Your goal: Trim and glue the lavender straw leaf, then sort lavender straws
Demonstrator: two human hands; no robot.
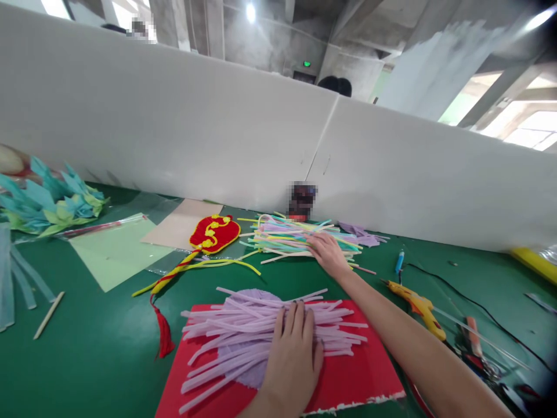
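Observation:
My left hand (293,354) lies flat, fingers stretched out, over a loose bundle of lilac pipe cleaners (213,322). Beneath them is a round lilac piece (250,377) on a red board (174,389) with a ragged white front edge. Farther back, my right hand (328,252) reaches onto a pile of pastel pipe cleaners (282,235) in yellow, mint, pink and lilac. Its fingers are extended and slightly bent, with the tips touching the pile. Left of that pile lies a red fan-shaped piece (221,237) with yellow trim, a yellow wrapped handle and a red tassel (164,334).
A yellow glue gun (420,307), pliers (474,337) and a black cable lie to the right. Teal paper-like petals (47,194), pale green sheet (117,252), beige sheet (183,226) and clear strips (6,278) occupy the left. A white partition (195,122) bounds the green table.

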